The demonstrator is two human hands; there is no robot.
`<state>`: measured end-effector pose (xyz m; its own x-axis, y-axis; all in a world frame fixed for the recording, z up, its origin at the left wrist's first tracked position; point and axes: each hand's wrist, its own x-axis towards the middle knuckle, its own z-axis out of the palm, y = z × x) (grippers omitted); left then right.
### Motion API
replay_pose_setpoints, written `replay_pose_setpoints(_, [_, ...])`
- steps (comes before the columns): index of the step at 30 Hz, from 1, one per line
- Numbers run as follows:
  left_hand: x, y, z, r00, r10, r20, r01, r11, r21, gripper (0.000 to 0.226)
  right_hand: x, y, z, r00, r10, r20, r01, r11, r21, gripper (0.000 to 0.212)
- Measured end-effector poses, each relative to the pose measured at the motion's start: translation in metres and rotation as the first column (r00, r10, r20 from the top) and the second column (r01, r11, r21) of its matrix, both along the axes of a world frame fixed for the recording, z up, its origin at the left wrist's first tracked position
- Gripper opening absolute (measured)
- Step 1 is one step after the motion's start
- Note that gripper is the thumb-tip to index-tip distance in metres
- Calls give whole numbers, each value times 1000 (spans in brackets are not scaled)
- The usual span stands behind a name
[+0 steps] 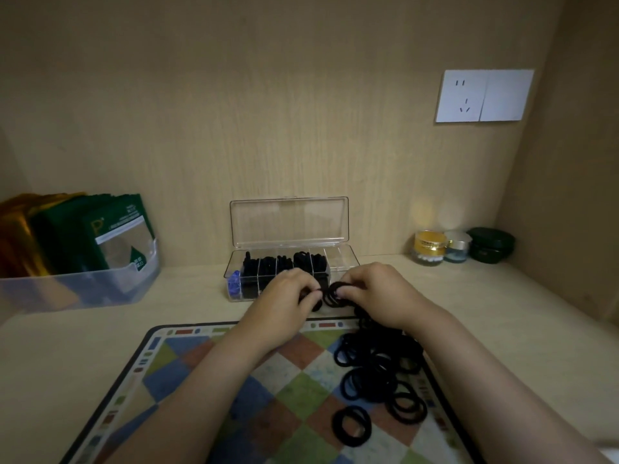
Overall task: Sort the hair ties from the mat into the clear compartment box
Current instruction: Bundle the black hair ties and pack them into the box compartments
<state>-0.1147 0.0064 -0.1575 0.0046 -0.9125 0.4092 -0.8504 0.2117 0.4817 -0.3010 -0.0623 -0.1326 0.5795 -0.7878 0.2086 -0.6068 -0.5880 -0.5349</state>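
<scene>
Counter (67,346), pale wood. Checkered mat (187,373) at 6 o'clock; clear compartment box (338,259), lid raised, at 12; translucent bin (83,289) of packets (114,236) at 10; three small jars (457,246) at 2.

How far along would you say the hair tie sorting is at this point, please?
Roughly midway, I'd judge. Done: several compartments of the clear box hold black ties, though its right end looks empty. In hand: the left hand and right hand pinch a small bunch of ties before the box. Left: a large pile lies on the mat.
</scene>
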Motion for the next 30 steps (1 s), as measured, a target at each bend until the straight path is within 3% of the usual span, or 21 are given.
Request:
replay_pose_setpoints(3, [0,7,8,945,117,-306,-109,993,45,10,2,12,9,948,32,316,-118,959,257,21])
replay_pose_setpoints(5, [-1,11,8,859,159,-488,-105,985,136,13,5,22,15,911,40,410,-198,916,349,26])
replay_pose_setpoints(8, [-5,17,9,654,147,-742,55,969,240,17,11,29,14,912,53,408,-220,901,374,30])
replay_pose_setpoints(14, [-8,18,15,450,117,-885,251,935,251,32,19,24,4,933,-4,360,-97,960,261,30])
replay_pose_setpoints(18, [1,19,17,623,98,-776,205,937,283,36,28,23,-1,953,-34,302,-19,985,170,27])
replay_pose_setpoints(24, [29,23,22,638,161,-753,174,923,344,26,33,21,5,954,-36,298,-52,959,279,23])
replay_pose_setpoints(27, [40,23,25,667,221,-712,65,934,350,21,31,12,2,989,-33,145,20,995,93,17])
replay_pose_setpoints(30, [48,23,28,664,243,-707,0,946,325,11,33,9,0,987,12,-160,-29,994,-102,15])
